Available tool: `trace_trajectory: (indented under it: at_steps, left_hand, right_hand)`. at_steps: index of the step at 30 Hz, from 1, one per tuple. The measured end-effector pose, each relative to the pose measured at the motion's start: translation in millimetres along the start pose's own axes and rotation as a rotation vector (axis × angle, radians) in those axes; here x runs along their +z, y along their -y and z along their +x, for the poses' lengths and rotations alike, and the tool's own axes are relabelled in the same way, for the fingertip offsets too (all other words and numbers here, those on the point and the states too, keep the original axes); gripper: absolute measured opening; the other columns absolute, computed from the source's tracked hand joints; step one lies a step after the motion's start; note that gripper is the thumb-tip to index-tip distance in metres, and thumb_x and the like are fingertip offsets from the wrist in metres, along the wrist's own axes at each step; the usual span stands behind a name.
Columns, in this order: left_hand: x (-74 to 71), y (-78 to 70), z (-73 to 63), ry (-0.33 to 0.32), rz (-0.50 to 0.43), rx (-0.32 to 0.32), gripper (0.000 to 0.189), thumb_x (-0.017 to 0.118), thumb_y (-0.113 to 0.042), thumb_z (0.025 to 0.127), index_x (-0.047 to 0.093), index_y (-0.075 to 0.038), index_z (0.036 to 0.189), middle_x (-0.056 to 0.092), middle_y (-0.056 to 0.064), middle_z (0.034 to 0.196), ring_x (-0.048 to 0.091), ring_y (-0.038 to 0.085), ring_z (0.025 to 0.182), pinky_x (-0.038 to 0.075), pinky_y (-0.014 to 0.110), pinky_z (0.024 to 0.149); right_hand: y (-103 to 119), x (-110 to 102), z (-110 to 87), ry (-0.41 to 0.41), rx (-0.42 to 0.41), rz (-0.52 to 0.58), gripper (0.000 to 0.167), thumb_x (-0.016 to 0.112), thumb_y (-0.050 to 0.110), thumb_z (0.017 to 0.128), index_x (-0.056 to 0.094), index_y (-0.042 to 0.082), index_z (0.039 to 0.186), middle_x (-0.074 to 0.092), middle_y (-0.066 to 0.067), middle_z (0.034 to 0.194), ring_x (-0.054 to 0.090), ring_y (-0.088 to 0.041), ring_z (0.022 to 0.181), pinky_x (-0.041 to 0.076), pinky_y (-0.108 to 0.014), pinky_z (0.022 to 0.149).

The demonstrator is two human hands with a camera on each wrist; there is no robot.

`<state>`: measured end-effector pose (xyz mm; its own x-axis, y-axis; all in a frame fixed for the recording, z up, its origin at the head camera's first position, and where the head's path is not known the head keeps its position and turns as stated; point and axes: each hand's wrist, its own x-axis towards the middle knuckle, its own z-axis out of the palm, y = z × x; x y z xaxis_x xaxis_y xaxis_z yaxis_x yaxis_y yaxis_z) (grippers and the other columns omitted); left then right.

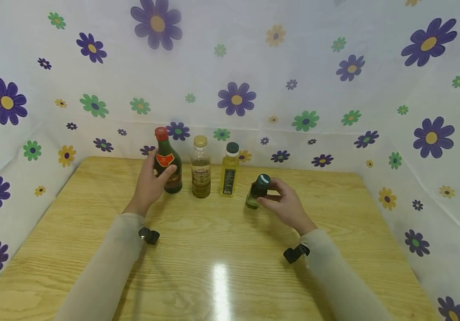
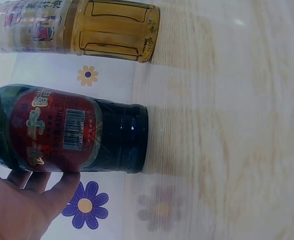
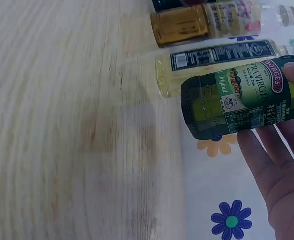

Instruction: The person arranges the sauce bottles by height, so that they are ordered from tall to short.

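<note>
At the left of the row, my left hand [image 1: 149,185] grips a dark green vinegar bottle [image 1: 165,149] with a red cap, thumb on one side and fingers behind. Its red label and barcode face the left wrist view, and its base meets the tabletop there. My right hand [image 1: 286,203] holds a green olive oil bottle [image 3: 237,100] with a dark cap between thumb and fingers. That bottle leans in the head view, top to the right. Between the hands stand a gold-capped oil bottle [image 1: 201,174] and a slim yellow oil bottle [image 1: 228,174] with a dark cap.
A light wood table [image 1: 189,249] carries all the bottles, which stand toward its back edge. White cloth [image 1: 197,71] printed with flowers hangs behind and along both sides. Each wrist wears a small black camera, one on the left sleeve [image 1: 113,249], one on the right.
</note>
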<state>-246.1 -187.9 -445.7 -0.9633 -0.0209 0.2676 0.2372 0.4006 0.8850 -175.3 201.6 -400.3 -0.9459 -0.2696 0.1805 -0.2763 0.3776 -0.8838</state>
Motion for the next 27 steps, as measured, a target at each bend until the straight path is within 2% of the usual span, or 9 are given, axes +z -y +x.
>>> trace_trajectory:
  at_steps: [7, 14, 15, 20, 27]
  left_hand:
    - [-0.7, -2.0, -0.9, -0.005, -0.021, 0.029, 0.075, 0.069, -0.041, 0.1, 0.033, -0.014, 0.16, 0.05, 0.018, 0.146, 0.048, 0.037, 0.136, 0.036, 0.065, 0.115]
    - [0.1, -0.1, 0.0, 0.005, -0.039, 0.003, 0.077, 0.069, -0.037, 0.1, 0.029, -0.017, 0.163, 0.046, 0.018, 0.15, 0.044, 0.038, 0.14, 0.033, 0.066, 0.117]
    - [0.3, 1.0, 0.4, 0.006, -0.043, 0.003, 0.076, 0.069, -0.035, 0.101, 0.029, -0.016, 0.163, 0.046, 0.018, 0.15, 0.044, 0.038, 0.14, 0.033, 0.067, 0.117]
    - [1.8, 3.8, 0.7, 0.008, -0.046, 0.004, 0.076, 0.07, -0.033, 0.1, 0.03, -0.016, 0.162, 0.046, 0.018, 0.15, 0.044, 0.039, 0.14, 0.032, 0.068, 0.116]
    - [0.2, 2.2, -0.4, 0.004, -0.039, 0.009, 0.078, 0.069, -0.042, 0.099, 0.03, -0.018, 0.162, 0.047, 0.016, 0.15, 0.044, 0.036, 0.14, 0.033, 0.067, 0.116]
  right_hand:
    - [-4.7, -11.5, 9.2, -0.031, -0.009, -0.013, 0.044, 0.073, -0.003, 0.093, 0.058, -0.005, 0.134, 0.062, -0.024, 0.13, 0.06, -0.037, 0.123, 0.056, -0.04, 0.1]
    - [-54.7, -15.6, 30.5, -0.062, -0.034, -0.004, 0.046, 0.076, 0.005, 0.093, 0.059, 0.003, 0.136, 0.062, -0.018, 0.132, 0.06, -0.032, 0.123, 0.056, -0.033, 0.1]
    - [-56.3, -16.0, 32.0, -0.064, -0.036, 0.0, 0.046, 0.077, 0.006, 0.093, 0.059, 0.005, 0.136, 0.063, -0.017, 0.131, 0.06, -0.031, 0.123, 0.056, -0.032, 0.099]
    - [-62.3, -15.0, 38.3, -0.071, -0.03, -0.008, 0.047, 0.077, 0.006, 0.093, 0.059, 0.005, 0.136, 0.063, -0.016, 0.131, 0.06, -0.031, 0.123, 0.056, -0.034, 0.1]
    - [-64.6, -7.9, 46.3, -0.054, -0.035, -0.025, 0.047, 0.076, 0.005, 0.093, 0.059, 0.004, 0.137, 0.062, -0.017, 0.134, 0.06, -0.033, 0.124, 0.055, -0.043, 0.102]
